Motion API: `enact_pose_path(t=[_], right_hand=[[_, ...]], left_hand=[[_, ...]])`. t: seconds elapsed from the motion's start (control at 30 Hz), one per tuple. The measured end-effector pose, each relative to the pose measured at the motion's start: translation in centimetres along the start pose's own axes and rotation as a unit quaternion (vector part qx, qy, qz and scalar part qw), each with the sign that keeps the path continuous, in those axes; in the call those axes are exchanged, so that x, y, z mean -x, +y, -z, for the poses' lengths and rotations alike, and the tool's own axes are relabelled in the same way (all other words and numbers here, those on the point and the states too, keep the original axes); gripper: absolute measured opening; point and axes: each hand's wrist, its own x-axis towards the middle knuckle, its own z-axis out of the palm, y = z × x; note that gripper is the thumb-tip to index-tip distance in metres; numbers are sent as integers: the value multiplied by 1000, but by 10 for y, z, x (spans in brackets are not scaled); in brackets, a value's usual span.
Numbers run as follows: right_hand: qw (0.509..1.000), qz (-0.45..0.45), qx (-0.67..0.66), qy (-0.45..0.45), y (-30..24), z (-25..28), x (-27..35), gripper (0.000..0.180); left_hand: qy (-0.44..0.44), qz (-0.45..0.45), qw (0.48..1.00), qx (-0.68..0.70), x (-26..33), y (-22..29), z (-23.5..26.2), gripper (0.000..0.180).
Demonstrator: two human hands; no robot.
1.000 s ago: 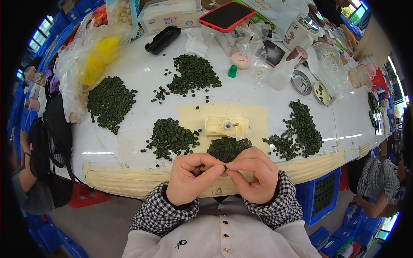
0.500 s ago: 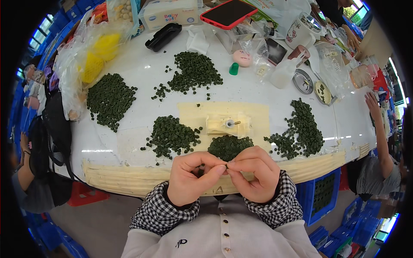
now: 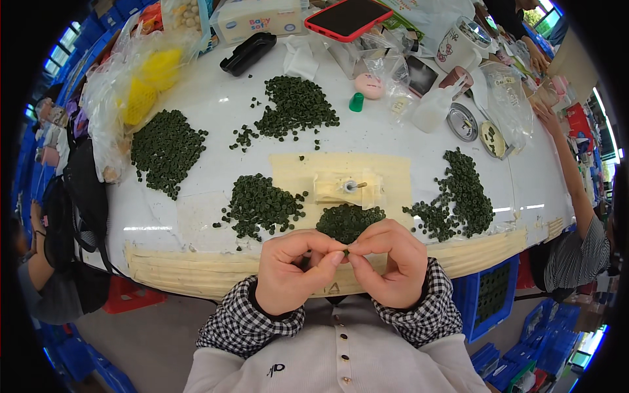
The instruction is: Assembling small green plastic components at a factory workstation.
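Between the fingertips of both hands, at the table's front edge, is a small dark green round piece [image 3: 346,251], mostly covered by fingers. My left hand [image 3: 293,268] pinches it from the left and my right hand [image 3: 388,262] from the right. Just beyond the fingers lies a heap of similar dark green pieces [image 3: 347,220]. Behind that heap, a taped-down block with an upright metal pin [image 3: 354,186] stands on a patch of yellowish tape [image 3: 295,171]. Another heap of green pieces [image 3: 259,204] lies to the left of it.
More green heaps lie at far left [image 3: 168,152], back [image 3: 298,108] and right [image 3: 466,193]. A red-edged phone [image 3: 348,18], a white mug [image 3: 462,46], an opened tin [image 3: 493,139] and plastic bags [image 3: 110,98] line the back and sides. Co-workers' arms [image 3: 569,164] show at both edges.
My hands stay almost in place, with the fingers shifting slightly around the small green piece. At the right edge, a co-worker's arm has moved farther in over the table.
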Motion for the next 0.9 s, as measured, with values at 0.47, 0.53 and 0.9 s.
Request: enact_pose_path(t=[0.47,0.53,0.9], right_hand=[[999,-25,-45,1,2,1,1,18],[999,-23,-41,-4,1,2,1,18],[999,-8,43,29,-3,7,-1,18]], left_hand=[[0,4,1000,9,0,1,-2,10],[-2,-3,1000,-4,1,0,-1,10],[126,17,988,-83,3,14,14,10]])
